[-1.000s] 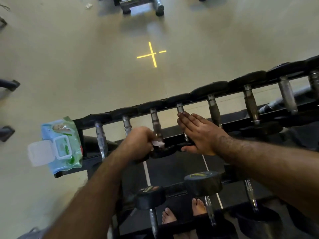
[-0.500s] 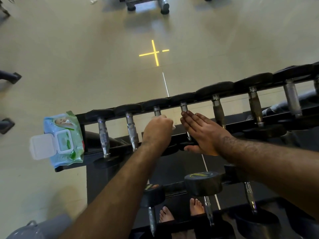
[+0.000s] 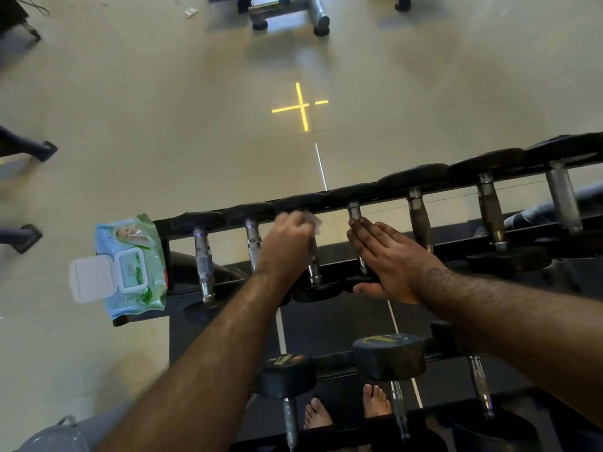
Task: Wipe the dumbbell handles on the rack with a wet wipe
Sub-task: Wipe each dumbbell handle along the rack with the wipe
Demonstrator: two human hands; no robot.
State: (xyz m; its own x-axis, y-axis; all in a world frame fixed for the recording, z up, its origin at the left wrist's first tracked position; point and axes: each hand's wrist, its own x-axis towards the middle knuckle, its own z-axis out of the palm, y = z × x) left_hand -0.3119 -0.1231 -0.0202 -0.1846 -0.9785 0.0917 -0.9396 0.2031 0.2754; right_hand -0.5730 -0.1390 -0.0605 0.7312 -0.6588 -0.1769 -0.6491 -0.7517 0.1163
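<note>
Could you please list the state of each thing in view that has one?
Wipes pack: lid open, on rack end.
Wipe: bunched in left hand.
Third handle: gripped, being wiped.
Right hand: flat, fingers straight, on fourth handle.

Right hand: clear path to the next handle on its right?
Probably yes. The right hand lies flat and holds nothing, and the neighbouring dumbbell handle just beside it is bare, with nothing between them.

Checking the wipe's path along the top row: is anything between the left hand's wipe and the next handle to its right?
Yes. The right hand lies flat over that handle, covering most of it; the left hand holds the wet wipe beside it.
</note>
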